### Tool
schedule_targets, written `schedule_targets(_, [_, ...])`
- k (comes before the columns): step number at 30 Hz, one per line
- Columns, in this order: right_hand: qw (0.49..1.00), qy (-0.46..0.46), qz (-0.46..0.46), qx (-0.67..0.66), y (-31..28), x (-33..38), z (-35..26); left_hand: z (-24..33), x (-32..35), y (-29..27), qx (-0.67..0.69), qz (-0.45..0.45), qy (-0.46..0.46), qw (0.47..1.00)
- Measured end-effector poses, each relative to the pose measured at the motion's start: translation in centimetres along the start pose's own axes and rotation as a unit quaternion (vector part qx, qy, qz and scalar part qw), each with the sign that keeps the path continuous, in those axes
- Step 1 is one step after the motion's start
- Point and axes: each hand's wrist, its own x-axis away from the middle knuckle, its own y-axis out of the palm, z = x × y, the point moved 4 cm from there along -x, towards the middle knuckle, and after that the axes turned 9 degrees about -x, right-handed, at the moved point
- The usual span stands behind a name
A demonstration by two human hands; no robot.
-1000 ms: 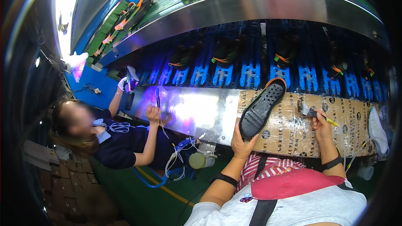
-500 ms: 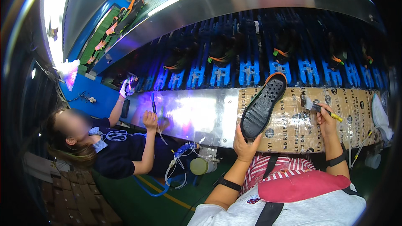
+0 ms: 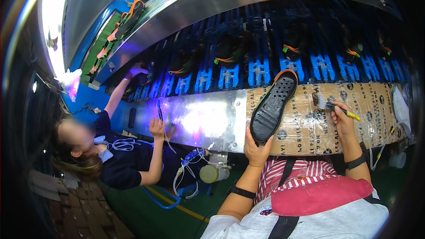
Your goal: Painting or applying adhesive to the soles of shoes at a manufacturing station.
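sole in left hand, brush in right

left hand [image 3: 258,149] curled about the heel end of a black sole [image 3: 273,106], thumb on one side, fingers on the other. sole slants toe up and to the right, its inner face showing: round holes toward the toe, ribs nearer the heel, orange along the toe edge. it is held over the near left part of a cardboard-topped surface [image 3: 305,135].

right hand [image 3: 343,121] closed round the handle of a brush [image 3: 330,106], yellow at its end. bristles point left, well apart from the sole; whether they touch the cardboard is hard to tell from above.

beyond: a row of blue racks [image 3: 259,73], dark shoes [image 3: 228,53] on them, dimly lit. white cloth [image 3: 401,110] at the right end of the surface. bare metal top [image 3: 208,126] to the left.

co-worker [image 3: 128,163] at left, one arm stretched toward the racks, the other hand [image 3: 157,128] gripping a thin, looped thing. pale jar [image 3: 209,174] near the metal top's front edge.
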Motion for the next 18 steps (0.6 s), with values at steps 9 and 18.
schedule_targets(9, [1.000,-0.004,0.008,0.024,0.12,0.13,-0.39,0.02,-0.16,0.15,0.001,0.000,0.000,1.000])
schedule_targets(18, [0.999,-0.008,0.007,0.031,-0.06,0.46,-0.27,-0.05,0.30,0.13,0.019,0.012,-0.027,0.999])
